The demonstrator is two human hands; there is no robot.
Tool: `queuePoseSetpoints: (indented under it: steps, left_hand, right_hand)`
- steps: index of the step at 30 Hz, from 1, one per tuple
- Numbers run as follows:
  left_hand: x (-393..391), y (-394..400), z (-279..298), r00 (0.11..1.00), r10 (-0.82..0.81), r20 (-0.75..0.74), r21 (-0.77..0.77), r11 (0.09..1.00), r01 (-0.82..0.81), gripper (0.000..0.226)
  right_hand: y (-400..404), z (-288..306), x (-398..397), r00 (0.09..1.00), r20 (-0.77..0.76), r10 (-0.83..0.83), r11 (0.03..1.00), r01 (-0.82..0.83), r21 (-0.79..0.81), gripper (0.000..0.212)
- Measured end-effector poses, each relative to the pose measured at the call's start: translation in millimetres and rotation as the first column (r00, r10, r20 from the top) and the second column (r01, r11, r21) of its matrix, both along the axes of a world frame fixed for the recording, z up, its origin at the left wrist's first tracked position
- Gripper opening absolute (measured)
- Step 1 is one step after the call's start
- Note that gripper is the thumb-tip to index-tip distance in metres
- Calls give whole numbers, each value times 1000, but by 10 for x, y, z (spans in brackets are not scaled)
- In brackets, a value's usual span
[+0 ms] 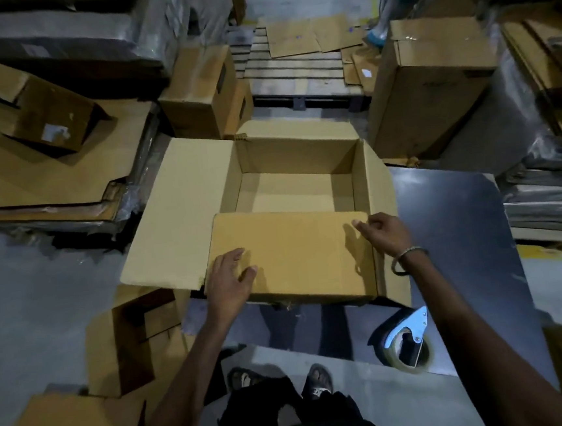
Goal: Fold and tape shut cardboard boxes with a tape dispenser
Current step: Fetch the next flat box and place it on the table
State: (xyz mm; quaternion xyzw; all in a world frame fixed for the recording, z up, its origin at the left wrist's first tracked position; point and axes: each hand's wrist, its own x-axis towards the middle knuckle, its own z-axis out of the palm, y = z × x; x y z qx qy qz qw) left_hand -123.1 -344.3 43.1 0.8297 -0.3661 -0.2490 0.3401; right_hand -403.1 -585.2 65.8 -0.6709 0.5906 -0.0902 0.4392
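Both hands' fingers: left [228, 278] spread on box flap [287, 256], right [381, 231] pinching its corner

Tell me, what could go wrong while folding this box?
The near flap is folded in, but the left flap lies wide open, so the near one may spring up once the left hand lifts. The tape dispenser sits near the table edge and an elbow could knock it off.

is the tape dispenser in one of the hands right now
No. The tape dispenser lies on the dark metal table, while the left hand and right hand are both at the open cardboard box's near flap.
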Motion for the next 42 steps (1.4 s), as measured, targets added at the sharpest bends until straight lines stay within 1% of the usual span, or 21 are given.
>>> queuePoseSetpoints:
  steps: [3, 6, 8, 11, 14, 16, 18, 20, 21, 24, 27, 29, 31, 32, 33, 34, 35, 37, 39, 40, 42]
  left_hand:
    - [17, -94, -146, 929, -67, 364, 19, 998, 65, 42]
    - [209, -238, -256, 808, -151, 569, 55, 988, 145, 46]
    - [393, -346, -296, 761, -170, 626, 90, 985, 146, 51]
    - [642, -479, -302, 752, -188, 632, 160, 981, 111, 68]
    - [835, -572, -325, 779, -188, 599, 236, 970, 53, 89]
    - [876, -597, -373, 797, -171, 579, 266, 964, 14, 101]
    - [882, -610, -435, 810, -169, 562, 281, 960, 5, 107]
    - [883, -606, -456, 832, -143, 535, 266, 964, -6, 106]
    - [887, -606, -465, 838, -124, 532, 252, 967, -17, 104]
    - [900, -595, -459, 839, -91, 536, 218, 975, -34, 98]
    - [867, -590, -450, 831, -61, 552, 205, 977, -65, 92]
    - [859, -601, -436, 824, -25, 566, 198, 974, -106, 86]
    - [863, -595, -414, 820, 63, 568, 180, 964, -199, 81]
    - [876, -572, -414, 813, 145, 563, 161, 947, -280, 80]
    - [882, -535, -430, 806, 235, 543, 150, 917, -369, 79]
    - [889, -484, -452, 805, 311, 506, 161, 883, -442, 80]
    - [912, -408, -472, 793, 388, 469, 172, 841, -513, 83]
    - [929, -249, -471, 725, 589, 357, 209, 706, -676, 90]
    - [893, -127, -366, 634, 738, 230, 244, 587, -772, 96]
    - [855, -92, -265, 597, 785, 165, 241, 555, -796, 95]
    - [869, -34, -216, 531, 847, -40, 119, 532, -839, 88]
  right_hand:
    - [-55, -202, 161, 994, -76, -84, 980, 68, -190, 63]
    - [-190, -285, 405, 973, -172, -152, 905, 67, -420, 53]
    - [-398, -283, 641, 967, -223, -127, 880, 6, -475, 47]
    - [-862, -245, 994, 956, -288, -59, 877, -88, -473, 41]
    - [-1515, -227, 1194, 945, -304, -122, 882, -37, -469, 46]
    - [-1955, -225, 1283, 949, -258, -184, 917, 71, -393, 62]
    - [-2304, -231, 1353, 958, -127, -255, 959, 235, -155, 83]
    - [-2541, -320, 1405, 941, -8, -339, 938, 338, 71, 90]
    - [-2609, -361, 1421, 928, 16, -373, 922, 369, 114, 88]
    - [-2731, -505, 1437, 887, 144, -439, 897, 423, 127, 74]
    - [-2708, -498, 1377, 845, 294, -447, 893, 440, 92, 87]
    - [-2626, -451, 1306, 833, 387, -396, 901, 435, -13, 66]
    - [-2422, -362, 1200, 866, 403, -297, 906, 388, -166, 41]
    - [-2292, -309, 1115, 893, 378, -245, 909, 347, -230, 40]
    - [-2142, -256, 996, 927, 350, -137, 911, 257, -324, 38]
    - [-2017, -257, 855, 949, 312, 44, 884, 108, -454, 39]
    - [-1904, -291, 707, 946, 235, 224, 837, -62, -544, 49]
    - [-1712, -413, 480, 918, 9, 395, 785, -333, -522, 86]
    - [-1528, -513, 387, 871, -225, 438, 754, -492, -436, 111]
    - [-1444, -548, 370, 831, -332, 446, 732, -552, -399, 118]
    - [-1304, -556, 355, 735, -488, 470, 690, -651, -317, 124]
